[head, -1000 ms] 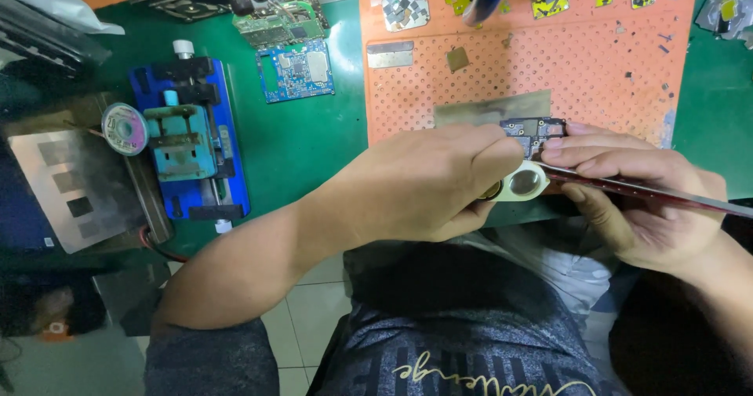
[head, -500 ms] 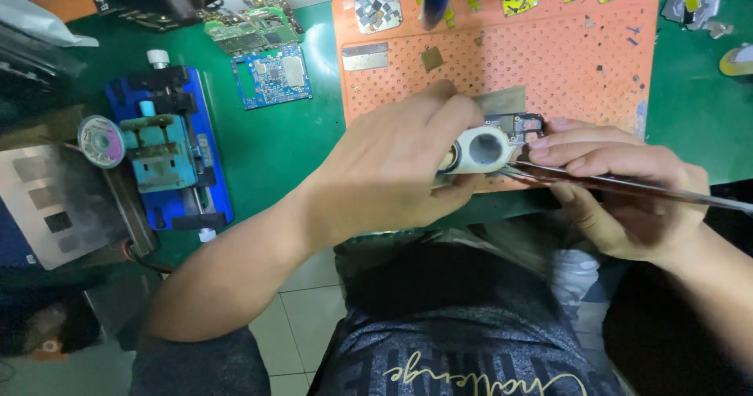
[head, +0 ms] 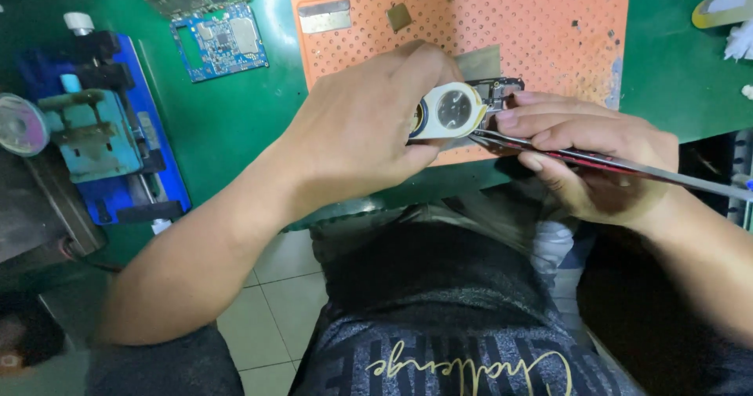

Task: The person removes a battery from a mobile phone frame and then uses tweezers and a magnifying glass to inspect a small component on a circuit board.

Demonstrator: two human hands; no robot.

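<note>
1. The left hand (head: 369, 129) has its fingers curled and pinched around a small round white loupe (head: 451, 110). The thumb sits under it and the forefinger arches over its top.
2. The loupe sits at the left fingertips, just ahead of the knuckles and directly beside the right hand's fingertips. Its lens face is turned up toward the camera and tilted slightly right. Being round, it has no clear long axis. A dark and yellow rim shows at its left edge, against the left fingers.
3. The right hand (head: 592, 157) has its fingers pressed together around slim metal tweezers (head: 620, 165), held like a pen.
4. The tweezers' long axis runs nearly level, from lower right to upper left. The tips point left, toward the loupe, and end just under it. Whether the tips hold anything cannot be told.
5. A small dark circuit part (head: 498, 90) lies just beyond the right fingertips, on the orange perforated mat (head: 533, 27) on the green table (head: 235, 121).
6. Judged from this, the work is midway: tool and magnifier are both brought to the part, which is not lifted clear of the mat.
7. Well left of the left wrist stand a blue clamp fixture (head: 102, 129) and a blue circuit board (head: 220, 39).
</note>
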